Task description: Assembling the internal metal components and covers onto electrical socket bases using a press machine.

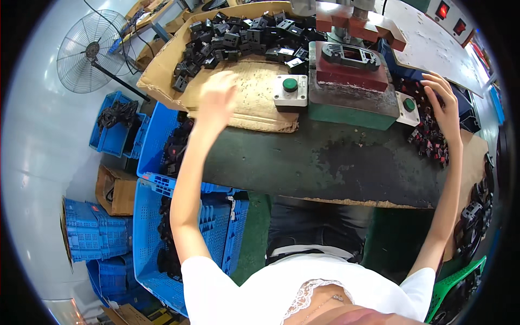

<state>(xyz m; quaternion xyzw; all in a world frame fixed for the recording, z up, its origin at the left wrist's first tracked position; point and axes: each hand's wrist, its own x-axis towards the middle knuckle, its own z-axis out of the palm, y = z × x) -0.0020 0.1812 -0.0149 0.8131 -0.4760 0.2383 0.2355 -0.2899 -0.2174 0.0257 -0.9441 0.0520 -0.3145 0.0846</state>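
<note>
My left hand point(218, 96) is over the cardboard flap, below the heap of black plastic housings point(230, 39); its fingers are blurred. My right hand point(443, 105) is raised at the right, fingers apart and nothing seen in them, beside a pile of small black and red parts point(429, 138). Between my hands stands a press with a dark red fixture block point(352, 76), on which a black and grey housing point(351, 56) lies. The reddish press head point(360, 26) is above it. Green push buttons sit on a left control box point(291, 92) and a right one point(408, 108).
The dark worktable point(271, 157) has a worn front edge. A cardboard box point(162, 81) holds the housings at the back left. Blue crates point(149, 238) with black parts stand left of my legs. A fan point(93, 51) is farther left, a green basket point(452, 287) at lower right.
</note>
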